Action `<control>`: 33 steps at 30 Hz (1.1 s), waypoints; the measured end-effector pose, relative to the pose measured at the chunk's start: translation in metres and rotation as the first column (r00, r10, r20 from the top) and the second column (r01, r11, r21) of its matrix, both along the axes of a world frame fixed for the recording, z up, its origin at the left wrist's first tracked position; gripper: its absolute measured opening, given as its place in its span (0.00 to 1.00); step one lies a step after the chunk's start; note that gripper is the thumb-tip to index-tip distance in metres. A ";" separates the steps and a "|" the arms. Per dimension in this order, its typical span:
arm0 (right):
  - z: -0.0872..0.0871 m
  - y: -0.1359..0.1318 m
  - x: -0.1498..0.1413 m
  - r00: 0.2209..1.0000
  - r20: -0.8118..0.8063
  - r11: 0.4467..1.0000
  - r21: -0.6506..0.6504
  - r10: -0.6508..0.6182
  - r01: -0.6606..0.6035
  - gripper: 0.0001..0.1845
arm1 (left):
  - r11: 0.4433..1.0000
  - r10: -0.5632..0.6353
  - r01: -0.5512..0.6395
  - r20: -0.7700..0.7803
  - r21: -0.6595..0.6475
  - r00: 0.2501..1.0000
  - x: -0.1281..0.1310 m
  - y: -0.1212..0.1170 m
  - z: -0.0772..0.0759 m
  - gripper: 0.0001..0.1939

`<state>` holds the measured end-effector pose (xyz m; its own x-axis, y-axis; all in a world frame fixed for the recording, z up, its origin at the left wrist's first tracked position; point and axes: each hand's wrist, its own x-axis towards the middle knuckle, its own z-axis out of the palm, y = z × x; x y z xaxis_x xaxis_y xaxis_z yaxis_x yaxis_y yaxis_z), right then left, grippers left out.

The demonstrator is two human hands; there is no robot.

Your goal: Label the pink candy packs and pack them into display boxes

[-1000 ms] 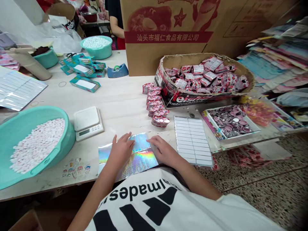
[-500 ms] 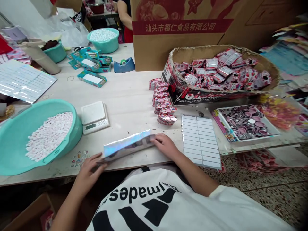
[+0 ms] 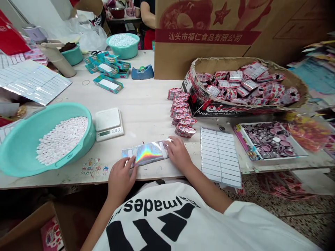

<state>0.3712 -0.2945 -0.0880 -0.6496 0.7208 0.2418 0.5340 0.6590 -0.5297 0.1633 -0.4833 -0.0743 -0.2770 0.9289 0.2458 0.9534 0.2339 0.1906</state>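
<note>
A flat holographic silver strip [image 3: 148, 152], like a folded foil sheet, lies near the table's front edge with a rainbow glare across it. My left hand [image 3: 122, 177] is closed at its left end, thumb and fingers pinching the lower corner. At the opposite end, my right hand [image 3: 179, 153] grips the edge with bent fingers; its thumb is partly hidden. To the right of that hand lies a white label sheet [image 3: 220, 157] marked off in rows. Just beyond it stands a row of small pink printed packs [image 3: 185, 130].
On the left are a teal basin [image 3: 15, 150] of white candies and a white scale [image 3: 109, 123]. A worn carton [image 3: 217, 111] full of packs and a tray [image 3: 295, 156] of round lids occupy the right. Behind stand a tape dispenser [image 3: 142, 72], teal boxes [image 3: 108, 83] and a large carton [image 3: 204, 52].
The strip has turned from a tilted, blurred position to lying flatter, its shiny face up. My left hand has shifted right and closer to my right hand. The camera view has also shifted slightly.
</note>
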 end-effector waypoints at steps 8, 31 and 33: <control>0.027 -0.018 -0.052 0.846 0.190 0.863 -0.016 0.498 -0.504 0.24 | 0.992 0.088 -0.087 0.002 -0.093 0.996 0.006 0.000 0.007 0.14; 0.048 -0.016 -0.106 0.930 -0.011 0.736 -0.607 0.368 -0.299 0.07 | 0.796 0.247 -0.593 0.830 0.121 0.500 -0.021 0.007 -0.012 0.28; 0.060 -0.020 -0.097 0.928 -0.198 0.666 -0.650 0.316 -0.366 0.10 | 0.834 0.138 -0.547 0.931 0.075 0.338 -0.024 0.013 0.005 0.28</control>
